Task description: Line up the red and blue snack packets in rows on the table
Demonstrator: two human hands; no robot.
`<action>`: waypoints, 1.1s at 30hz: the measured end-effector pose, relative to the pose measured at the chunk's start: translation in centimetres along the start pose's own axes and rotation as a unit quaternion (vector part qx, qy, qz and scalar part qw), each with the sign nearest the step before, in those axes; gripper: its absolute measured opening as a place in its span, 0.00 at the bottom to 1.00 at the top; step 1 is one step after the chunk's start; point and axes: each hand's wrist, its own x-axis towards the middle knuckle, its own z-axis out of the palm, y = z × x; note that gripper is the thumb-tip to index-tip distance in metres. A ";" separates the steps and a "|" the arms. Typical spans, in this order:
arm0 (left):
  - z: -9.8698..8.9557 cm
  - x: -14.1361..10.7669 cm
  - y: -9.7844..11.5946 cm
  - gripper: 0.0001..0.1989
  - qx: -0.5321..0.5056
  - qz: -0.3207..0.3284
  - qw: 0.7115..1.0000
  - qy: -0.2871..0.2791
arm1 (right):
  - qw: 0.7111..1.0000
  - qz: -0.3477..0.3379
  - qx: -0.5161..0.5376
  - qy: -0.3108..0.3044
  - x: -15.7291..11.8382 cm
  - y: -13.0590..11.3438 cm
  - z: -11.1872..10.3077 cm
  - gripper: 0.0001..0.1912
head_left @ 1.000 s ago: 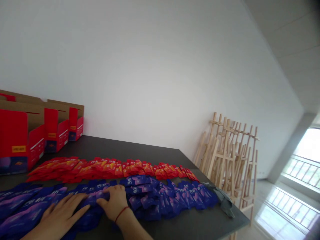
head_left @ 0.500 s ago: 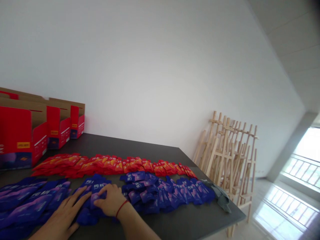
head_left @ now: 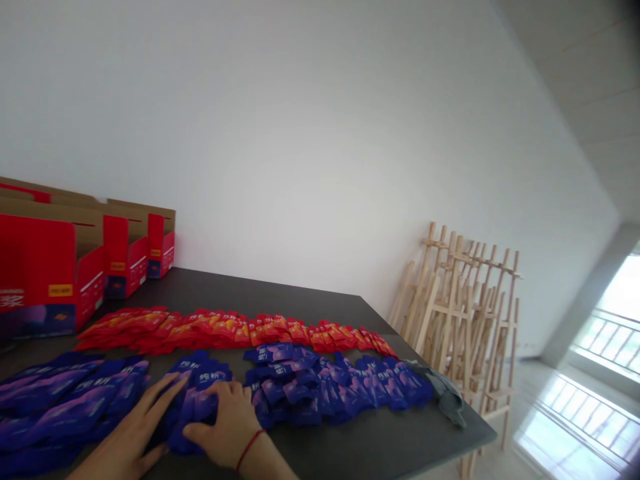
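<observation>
A dark grey, matte desk point(head_left: 250, 293) runs toward a smooth white wall point(head_left: 300, 133), its far right corner ending near a leaning stack of pale wooden easels point(head_left: 460, 313). Beyond its right edge, a glossy pale floor point(head_left: 545, 400) reflects a bright window with a metal railing point(head_left: 605, 340). Three red cardboard display boxes point(head_left: 45, 267) with brown inner flaps stand along the far left edge. A long, overlapping row of shiny red sachets point(head_left: 225, 330) crosses the desk's middle. Nearer the front edge lie glossy blue-purple sachets point(head_left: 300, 393) with white lettering, in loose, overlapping heaps. A crumpled grey cloth point(head_left: 445, 393) sits at their right end, near the desk's right edge. The left hand point(head_left: 130, 433) lies with its fingers spread and extended, their tips on the blue sachets. The right hand point(head_left: 225, 417), wearing a thin red cord point(head_left: 249, 448), rests its curved fingers on the same heap; whether they grip a sachet, I cannot tell.
</observation>
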 end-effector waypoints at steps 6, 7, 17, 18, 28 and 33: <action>-2.3 1.1 -0.2 0.41 0.015 -0.020 0.998 -0.061 | 0.999 -0.041 -0.031 -0.012 -0.5 1.6 1.1 0.57; -3.2 1.1 -0.3 0.41 0.012 -0.017 0.996 -0.091 | 0.998 -0.048 -0.037 -0.015 -0.6 1.8 1.1 0.57; -3.9 2.6 -1.2 0.41 -0.013 0.019 0.989 -0.143 | 0.989 -0.087 -0.116 -0.028 -0.2 2.7 -0.8 0.47; -3.8 2.6 -1.1 0.42 -0.005 0.015 0.989 -0.147 | 0.989 -0.089 -0.119 -0.025 -0.1 2.8 -0.8 0.47; -4.6 3.3 2.0 0.35 0.030 -0.002 0.988 -0.155 | 0.983 -0.081 -0.160 -0.032 1.7 1.9 -0.4 0.40; -4.4 2.7 1.3 0.33 0.017 -0.013 0.997 -0.076 | 0.986 -0.116 -0.114 -0.026 1.7 3.0 -0.7 0.50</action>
